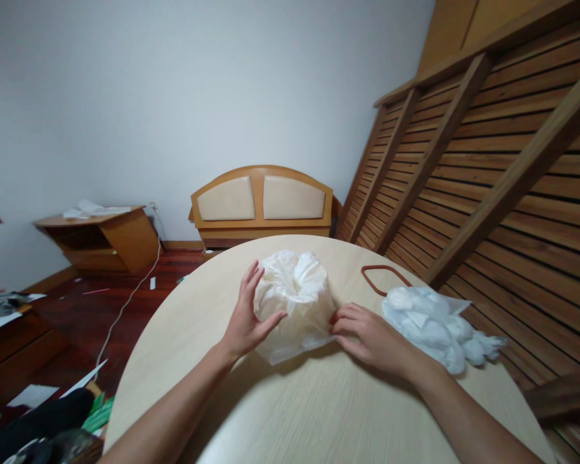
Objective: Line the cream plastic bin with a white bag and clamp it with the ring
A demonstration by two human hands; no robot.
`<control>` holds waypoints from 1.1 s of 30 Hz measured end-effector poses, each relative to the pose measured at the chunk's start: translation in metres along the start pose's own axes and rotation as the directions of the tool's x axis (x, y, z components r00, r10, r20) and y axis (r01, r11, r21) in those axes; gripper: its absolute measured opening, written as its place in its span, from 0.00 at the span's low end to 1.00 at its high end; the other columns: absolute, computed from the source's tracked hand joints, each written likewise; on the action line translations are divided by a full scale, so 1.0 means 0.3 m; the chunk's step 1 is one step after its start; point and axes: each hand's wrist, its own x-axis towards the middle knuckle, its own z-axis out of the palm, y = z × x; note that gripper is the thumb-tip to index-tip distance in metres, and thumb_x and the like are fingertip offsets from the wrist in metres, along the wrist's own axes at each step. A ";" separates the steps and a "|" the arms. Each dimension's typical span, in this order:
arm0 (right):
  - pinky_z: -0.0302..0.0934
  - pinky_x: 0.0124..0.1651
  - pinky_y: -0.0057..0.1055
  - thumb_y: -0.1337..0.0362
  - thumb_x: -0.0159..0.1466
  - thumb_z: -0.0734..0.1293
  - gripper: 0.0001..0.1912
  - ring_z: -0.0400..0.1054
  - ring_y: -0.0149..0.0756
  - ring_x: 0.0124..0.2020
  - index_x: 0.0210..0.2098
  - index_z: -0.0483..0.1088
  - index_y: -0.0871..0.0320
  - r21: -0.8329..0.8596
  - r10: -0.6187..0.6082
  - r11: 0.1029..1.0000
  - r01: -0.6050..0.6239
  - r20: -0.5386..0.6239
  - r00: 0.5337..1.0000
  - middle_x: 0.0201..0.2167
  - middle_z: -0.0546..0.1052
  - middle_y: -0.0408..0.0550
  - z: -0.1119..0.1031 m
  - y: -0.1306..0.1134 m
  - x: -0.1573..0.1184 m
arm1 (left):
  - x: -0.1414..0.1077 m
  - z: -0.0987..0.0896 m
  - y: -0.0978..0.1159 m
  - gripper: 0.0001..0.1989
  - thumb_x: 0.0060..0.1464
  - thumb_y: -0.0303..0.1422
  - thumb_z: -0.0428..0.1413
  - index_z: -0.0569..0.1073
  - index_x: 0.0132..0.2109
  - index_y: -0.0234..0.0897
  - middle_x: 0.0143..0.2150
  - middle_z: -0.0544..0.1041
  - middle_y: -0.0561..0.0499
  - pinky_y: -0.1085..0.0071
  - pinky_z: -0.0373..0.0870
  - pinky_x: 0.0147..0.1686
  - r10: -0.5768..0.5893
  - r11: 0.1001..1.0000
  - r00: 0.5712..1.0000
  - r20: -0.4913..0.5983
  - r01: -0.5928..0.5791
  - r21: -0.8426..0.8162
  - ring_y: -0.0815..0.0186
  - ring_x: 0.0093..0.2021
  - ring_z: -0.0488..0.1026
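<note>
A translucent white plastic bag point(294, 303) covers a round, pale container on the table, and its top sinks inward in folds. The container itself shows only dimly through the film. At the bag's left side my left hand point(249, 316) is open, thumb and fingers spread around it; its thumb lies near the front of the bag. My right hand point(362, 332) is closed low on the right side, its bent fingers pinching the bag's lower edge. Behind my right hand lies a brown ring point(386, 268) with rounded corners.
Crumpled white plastic bags point(430, 322) lie at the right of the round table point(174, 361). A slatted wooden frame point(488, 161) leans along the right. Beyond stand a headboard point(261, 193) and a low cabinet point(101, 238); a white cord point(130, 299) crosses the floor.
</note>
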 end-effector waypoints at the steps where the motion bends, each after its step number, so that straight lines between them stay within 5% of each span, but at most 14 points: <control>1: 0.69 0.46 0.38 0.71 0.64 0.68 0.06 0.72 0.39 0.43 0.37 0.76 0.55 0.013 0.008 1.000 -0.009 0.012 1.000 0.38 0.77 0.47 0.003 0.001 -0.001 | -0.003 0.006 -0.010 0.39 0.60 0.40 0.61 0.51 0.71 0.41 0.73 0.52 0.32 0.42 0.57 0.66 -0.032 0.999 0.999 0.037 0.033 -0.025 0.47 0.73 0.51; 10: 0.66 0.51 0.37 0.73 0.62 0.65 0.11 0.72 0.40 0.45 0.37 0.78 0.55 0.048 0.102 0.993 -0.107 0.101 0.990 0.41 0.79 0.49 0.000 0.023 -0.017 | -0.009 0.009 -0.018 0.18 0.65 0.35 0.53 0.64 0.60 0.41 0.66 0.62 0.38 0.45 0.58 0.66 -0.143 0.979 0.987 0.078 0.152 -0.135 0.52 0.68 0.59; 13: 0.65 0.51 0.39 0.71 0.62 0.64 0.10 0.72 0.41 0.44 0.37 0.77 0.55 0.085 0.182 0.979 -0.183 0.015 0.983 0.40 0.79 0.49 -0.018 0.015 -0.004 | -0.012 0.016 -0.014 0.17 0.63 0.33 0.56 0.65 0.57 0.41 0.66 0.62 0.39 0.46 0.59 0.65 -0.145 0.976 0.987 0.064 0.154 -0.157 0.52 0.68 0.59; 17: 0.67 0.46 0.39 0.59 0.68 0.62 0.12 0.74 0.42 0.42 0.41 0.75 0.56 0.242 0.407 0.904 -0.352 -0.236 0.883 0.40 0.80 0.51 -0.046 0.004 0.069 | -0.021 0.031 -0.010 0.17 0.60 0.30 0.59 0.65 0.55 0.42 0.66 0.62 0.39 0.46 0.60 0.64 -0.145 0.972 0.988 0.048 0.152 -0.178 0.51 0.67 0.60; 22: 0.69 0.46 0.39 0.52 0.68 0.63 0.20 0.76 0.42 0.44 0.53 0.70 0.57 0.420 0.601 0.766 -0.486 -0.203 0.773 0.52 0.78 0.56 -0.089 0.017 0.201 | -0.031 0.048 0.009 0.16 0.59 0.29 0.60 0.66 0.52 0.43 0.66 0.62 0.39 0.47 0.64 0.62 -0.077 0.976 0.996 0.037 0.083 -0.203 0.51 0.67 0.61; 28: 0.68 0.48 0.37 0.59 0.64 0.67 0.16 0.76 0.45 0.46 0.49 0.75 0.59 0.285 0.543 0.819 -0.498 -0.106 0.833 0.45 0.82 0.55 -0.147 0.017 0.261 | -0.042 0.051 0.049 0.13 0.58 0.29 0.60 0.67 0.48 0.42 0.67 0.59 0.38 0.50 0.67 0.59 0.032 0.983 0.999 0.033 -0.026 -0.183 0.52 0.64 0.65; 33: 0.65 0.42 0.34 0.66 0.64 0.64 0.11 0.77 0.43 0.39 0.40 0.79 0.57 0.146 0.509 0.858 -0.492 -0.122 0.852 0.38 0.84 0.51 -0.182 -0.043 0.255 | -0.028 0.012 0.064 0.16 0.62 0.42 0.54 0.68 0.53 0.40 0.64 0.63 0.36 0.46 0.63 0.60 0.029 0.981 1.000 -0.005 -0.030 -0.194 0.47 0.65 0.61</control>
